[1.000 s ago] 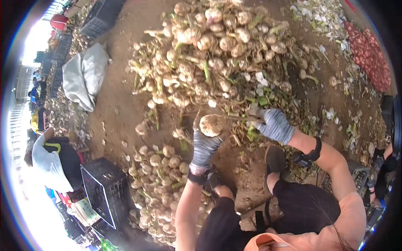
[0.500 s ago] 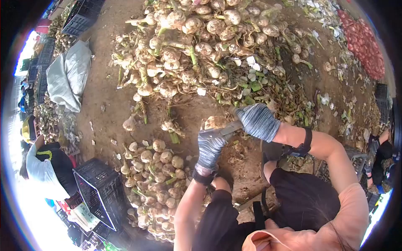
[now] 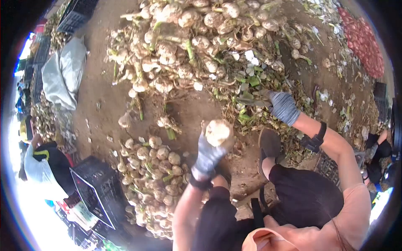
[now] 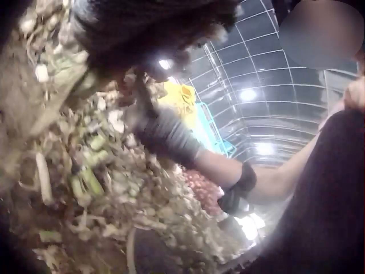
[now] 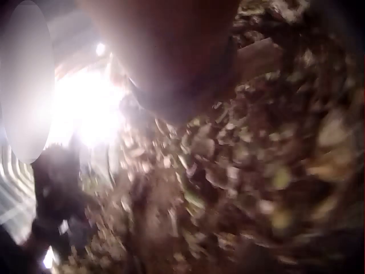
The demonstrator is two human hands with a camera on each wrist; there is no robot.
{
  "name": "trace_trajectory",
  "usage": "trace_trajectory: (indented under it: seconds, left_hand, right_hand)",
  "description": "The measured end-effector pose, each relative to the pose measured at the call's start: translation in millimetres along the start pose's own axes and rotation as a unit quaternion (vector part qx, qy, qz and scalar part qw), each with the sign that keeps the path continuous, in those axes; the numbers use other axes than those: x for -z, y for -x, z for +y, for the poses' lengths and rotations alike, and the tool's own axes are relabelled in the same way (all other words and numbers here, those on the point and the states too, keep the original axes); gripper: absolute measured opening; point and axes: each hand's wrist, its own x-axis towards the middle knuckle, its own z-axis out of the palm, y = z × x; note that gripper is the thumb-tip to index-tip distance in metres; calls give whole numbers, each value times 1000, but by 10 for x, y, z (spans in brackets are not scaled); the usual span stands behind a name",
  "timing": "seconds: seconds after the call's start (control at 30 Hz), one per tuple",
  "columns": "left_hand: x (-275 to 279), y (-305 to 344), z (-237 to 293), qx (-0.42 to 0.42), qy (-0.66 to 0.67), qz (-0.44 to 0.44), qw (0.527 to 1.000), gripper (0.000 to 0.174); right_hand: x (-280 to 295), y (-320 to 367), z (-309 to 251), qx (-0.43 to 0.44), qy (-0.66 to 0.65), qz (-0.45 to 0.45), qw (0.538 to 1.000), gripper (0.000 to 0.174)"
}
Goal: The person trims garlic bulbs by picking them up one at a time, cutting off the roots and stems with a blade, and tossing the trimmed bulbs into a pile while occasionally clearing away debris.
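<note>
My left hand (image 3: 208, 155), in a grey knit glove, holds a pale garlic bulb (image 3: 218, 133) upright over bare soil between the two heaps. Farther right, my gloved right hand (image 3: 284, 108) grips a knife (image 3: 253, 100), its flat blade pointing left above the leafy trimmings (image 3: 255, 79). In the left wrist view the right hand (image 4: 168, 136) appears blurred beyond the dark underside of the left glove (image 4: 142, 25). The right wrist view is smeared by motion and hides the fingers.
A big heap of stemmed garlic (image 3: 180, 54) lies ahead. A heap of trimmed bulbs (image 3: 155, 175) is by my left leg, beside a black crate (image 3: 96, 188). Red net sacks (image 3: 362, 44) lie at far right. A person (image 3: 46, 167) bends at left.
The knife came against the bulb at the left hand, then swung away right with the right hand. The bulb's long stem no longer shows, and its pale face now turns upward.
</note>
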Motion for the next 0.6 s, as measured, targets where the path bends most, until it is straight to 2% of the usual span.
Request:
trace_trajectory:
  seconds: [0.03, 0.07, 0.13, 0.17, 0.2, 0.23, 0.27, 0.3, 0.33, 0.4, 0.43, 0.47, 0.53, 0.57, 0.6]
  left_hand:
    - [22, -51, -6, -2, -38, -13, 999, 46]
    - [44, -103, -12, -5, -75, -27, 997, 48]
    - [-236, 54, 123, -101, -328, -20, 939, 58]
    - [-354, 82, 129, -152, -365, -2, 919, 64]
    - [-353, 44, 152, -128, -518, -10, 846, 61]
    - [-341, 5, 181, -102, -654, -18, 749, 59]
    - [-335, -30, 187, -73, -771, -24, 632, 57]
    - [-331, -72, 168, -115, -770, -47, 625, 46]
    - [-351, -93, 144, -121, -766, -61, 629, 41]
    - [-450, -100, 175, -129, -758, -87, 633, 31]
    - [-490, -98, 202, -133, -775, -106, 609, 26]
    - [-460, -103, 184, -164, -761, -118, 617, 24]
    - [-429, -146, 163, -232, -729, -133, 631, 22]
    - [-435, -126, 125, -235, -735, -133, 622, 19]
    - [-456, -116, 116, -225, -724, -126, 640, 18]
  right_hand:
    - [-56, 66, 42, 9, -122, 1, 993, 22]
    - [-70, 6, 88, 35, -42, 14, 998, 23]
    - [-236, -52, 35, 73, 104, 24, 992, 26]
    - [-329, -44, 17, 77, 76, -6, 994, 27]
    - [-374, -87, -15, 86, 51, -31, 995, 29]
    - [-413, -126, -47, 94, 27, -56, 994, 31]
    - [-446, -150, -150, 94, 51, -41, 993, 30]
    - [-410, -179, -329, 74, 66, -65, 993, 29]
    - [-353, -194, -502, 53, 80, -89, 991, 28]
    - [-241, -221, -775, 66, 170, -126, 975, 26]
    - [-281, -225, -655, 116, 63, -99, 986, 22]
    - [-289, -249, -501, 56, 151, -137, 977, 20]
    - [-212, -159, -470, 4, 167, -140, 976, 20]
    - [-216, -155, -463, 18, 177, -137, 975, 20]
    - [-223, -128, -442, 27, 184, -133, 973, 20]
